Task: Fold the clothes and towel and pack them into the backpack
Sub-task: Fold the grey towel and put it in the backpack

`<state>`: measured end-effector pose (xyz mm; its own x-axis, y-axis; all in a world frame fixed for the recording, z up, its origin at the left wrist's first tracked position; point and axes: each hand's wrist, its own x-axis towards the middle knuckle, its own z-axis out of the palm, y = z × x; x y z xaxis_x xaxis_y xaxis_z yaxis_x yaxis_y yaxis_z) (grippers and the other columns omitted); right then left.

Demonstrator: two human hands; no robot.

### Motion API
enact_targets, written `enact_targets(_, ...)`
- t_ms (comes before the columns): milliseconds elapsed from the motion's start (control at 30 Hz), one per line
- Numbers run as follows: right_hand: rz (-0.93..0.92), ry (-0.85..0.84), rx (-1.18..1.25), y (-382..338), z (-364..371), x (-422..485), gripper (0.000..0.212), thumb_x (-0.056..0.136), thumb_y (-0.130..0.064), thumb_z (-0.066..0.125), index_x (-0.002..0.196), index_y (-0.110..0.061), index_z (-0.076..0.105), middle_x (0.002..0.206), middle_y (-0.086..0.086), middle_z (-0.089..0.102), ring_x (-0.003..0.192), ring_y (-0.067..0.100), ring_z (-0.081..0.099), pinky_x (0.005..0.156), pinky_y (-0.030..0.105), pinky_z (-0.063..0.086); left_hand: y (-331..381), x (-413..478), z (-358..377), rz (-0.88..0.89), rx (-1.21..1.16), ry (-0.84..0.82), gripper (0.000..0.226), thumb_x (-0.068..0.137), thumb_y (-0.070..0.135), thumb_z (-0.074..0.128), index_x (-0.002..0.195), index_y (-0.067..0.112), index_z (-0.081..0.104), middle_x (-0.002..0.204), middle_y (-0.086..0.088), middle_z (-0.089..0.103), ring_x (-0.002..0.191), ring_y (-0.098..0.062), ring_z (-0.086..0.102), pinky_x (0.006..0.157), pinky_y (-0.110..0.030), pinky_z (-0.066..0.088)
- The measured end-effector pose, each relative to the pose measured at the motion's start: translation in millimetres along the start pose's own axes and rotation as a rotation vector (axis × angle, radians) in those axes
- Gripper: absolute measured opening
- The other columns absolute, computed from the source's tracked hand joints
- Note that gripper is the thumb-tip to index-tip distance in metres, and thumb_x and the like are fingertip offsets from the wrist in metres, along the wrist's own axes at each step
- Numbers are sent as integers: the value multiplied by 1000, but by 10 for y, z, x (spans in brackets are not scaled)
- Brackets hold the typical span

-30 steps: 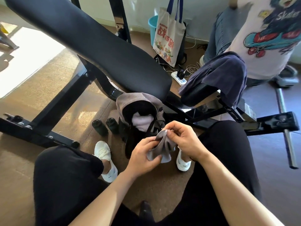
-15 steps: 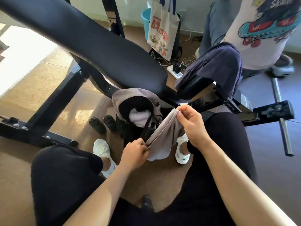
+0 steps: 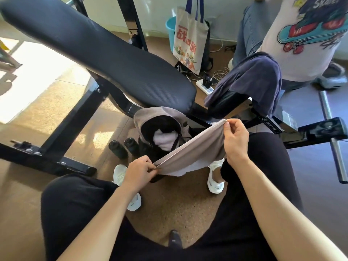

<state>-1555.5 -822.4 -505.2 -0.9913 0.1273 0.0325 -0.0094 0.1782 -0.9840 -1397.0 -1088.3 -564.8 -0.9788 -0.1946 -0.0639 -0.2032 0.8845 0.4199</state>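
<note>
A small grey cloth [image 3: 192,151] is stretched taut between my hands above the floor. My left hand [image 3: 139,171] pinches its lower left end and my right hand [image 3: 235,142] pinches its upper right end. Just behind it stands the open backpack [image 3: 150,117], grey flap thrown back, with a pale folded garment [image 3: 163,139] inside. A dark blue towel [image 3: 252,81] hangs over the bench's seat pad at the right.
A black weight bench [image 3: 105,59] slants across the view. Two black bottles [image 3: 124,147] stand left of the backpack. A tote bag [image 3: 190,40], a blue bucket [image 3: 170,29] and a power strip [image 3: 205,87] sit behind. Another person [image 3: 301,40] stands at the upper right.
My hands have pulled apart, the right one rising up and to the right. The bunched grey cloth is now stretched out long between them.
</note>
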Motion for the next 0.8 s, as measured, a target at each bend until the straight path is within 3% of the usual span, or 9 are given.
enact_targets(167,95,-94,-8,109,77,64,15,100,-11,61,90,-20,67,85,1,69,80,12,63,77,28,52,-149,-7,-402,-31,-80,165,15,76,36,86,68,25,79,69,18,57,64,2,55,61,-11,35)
enact_targets(233,125,-138,7,138,102,69,16,98,-6,63,87,-17,70,85,5,71,82,15,64,82,35,53,-207,-11,-557,-75,-165,249,9,76,27,88,75,27,79,71,17,62,68,2,58,63,-11,38)
enact_targets(300,136,-163,2,149,119,65,18,97,-6,65,85,-19,71,86,6,72,83,16,65,83,37,54,-251,-17,-674,-146,-308,318,18,80,17,86,86,31,77,79,14,69,76,-1,63,70,-13,44)
enact_targets(433,68,-198,-135,150,130,25,11,99,-14,63,94,-21,68,91,3,72,87,17,67,77,29,53,-254,-67,-728,-280,-594,440,25,85,12,80,92,36,75,90,12,73,86,4,66,78,-9,47)
enact_targets(567,1,-218,-152,106,144,-21,8,102,-13,57,98,-15,63,91,4,69,82,14,63,75,26,53,-285,-104,-679,-323,-735,450,33,89,13,77,116,30,71,94,1,70,90,-10,63,83,-21,49)
enact_targets(667,-8,-296,-92,67,141,-38,9,103,-11,55,96,-12,62,85,4,66,73,6,57,67,18,47,-335,-110,-690,-284,-721,427,40,90,12,76,88,52,76,91,14,73,94,-6,65,84,-21,47)
enact_targets(800,27,-325,-103,107,147,-27,8,102,-14,57,99,-11,64,89,10,70,79,15,61,75,31,51,-372,-145,-727,-241,-913,471,47,91,1,71,84,47,76,88,17,71,92,-7,62,86,-24,49)
